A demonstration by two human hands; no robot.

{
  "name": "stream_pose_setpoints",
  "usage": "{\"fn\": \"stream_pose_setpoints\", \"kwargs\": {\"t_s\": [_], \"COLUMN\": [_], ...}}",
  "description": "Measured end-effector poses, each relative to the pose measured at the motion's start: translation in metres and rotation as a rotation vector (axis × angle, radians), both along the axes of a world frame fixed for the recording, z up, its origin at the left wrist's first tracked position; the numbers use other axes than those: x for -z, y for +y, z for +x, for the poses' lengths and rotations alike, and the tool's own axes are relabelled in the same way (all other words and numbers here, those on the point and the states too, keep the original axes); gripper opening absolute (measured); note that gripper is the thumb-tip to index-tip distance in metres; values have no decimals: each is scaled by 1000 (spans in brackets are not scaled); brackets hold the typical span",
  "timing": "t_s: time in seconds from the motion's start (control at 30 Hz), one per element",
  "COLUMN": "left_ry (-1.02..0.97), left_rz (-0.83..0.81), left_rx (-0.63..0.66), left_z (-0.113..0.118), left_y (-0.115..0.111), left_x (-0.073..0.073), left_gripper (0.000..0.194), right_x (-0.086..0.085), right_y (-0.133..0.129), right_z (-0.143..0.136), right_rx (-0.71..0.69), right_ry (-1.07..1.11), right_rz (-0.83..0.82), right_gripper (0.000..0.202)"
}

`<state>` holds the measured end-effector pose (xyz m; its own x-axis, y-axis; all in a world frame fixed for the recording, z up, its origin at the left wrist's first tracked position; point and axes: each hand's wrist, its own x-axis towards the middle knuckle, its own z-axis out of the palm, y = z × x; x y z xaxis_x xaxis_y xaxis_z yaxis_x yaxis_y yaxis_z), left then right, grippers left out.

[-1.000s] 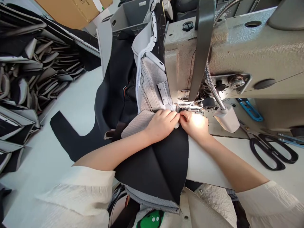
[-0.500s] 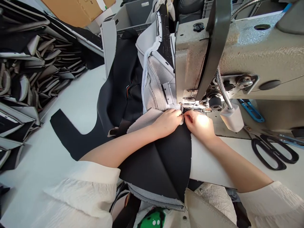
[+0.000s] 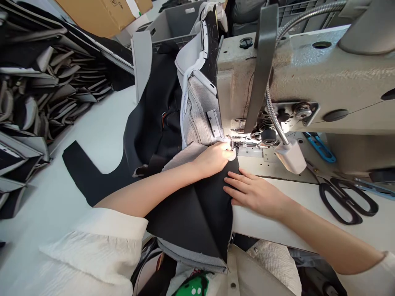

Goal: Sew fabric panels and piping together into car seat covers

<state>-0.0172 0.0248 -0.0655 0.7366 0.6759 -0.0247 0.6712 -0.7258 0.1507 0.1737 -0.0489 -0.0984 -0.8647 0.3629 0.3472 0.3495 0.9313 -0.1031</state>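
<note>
Fingers (image 3: pixel 226 148) curled, the left hand (image 3: pixel 212 159) pinches black fabric (image 3: pixel 182 213); the right hand (image 3: pixel 259 195) — fingers spread (slightly) — lies on its edge.

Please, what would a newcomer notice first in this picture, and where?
Probably the big beige sewing machine, filling the upper right. By the lit needle area, the left hand is curled on black fabric; the right hand lies spread lower, at the fabric's edge. Black-handled scissors lie farther right.

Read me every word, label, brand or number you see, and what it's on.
Nothing is legible:
Cardboard box: printed marks, too blurred to read.
Small orange-edged tag on black fabric: lettering too small.
White label on gray bin: too small to read.
</note>
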Motion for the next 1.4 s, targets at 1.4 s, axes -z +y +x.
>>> {"fn": "stream_pose_setpoints", "kwargs": {"t_s": [1.4], "left_ry": [42], "left_rz": [174], "left_rx": [125], "left_z": [5], "left_y": [11], "left_x": [10], "left_gripper": [24], "right_x": [8], "right_y": [13], "right_z": [0], "right_rx": [203], "right_ry": [111], "right_rz": [92], "right_gripper": [30]}}
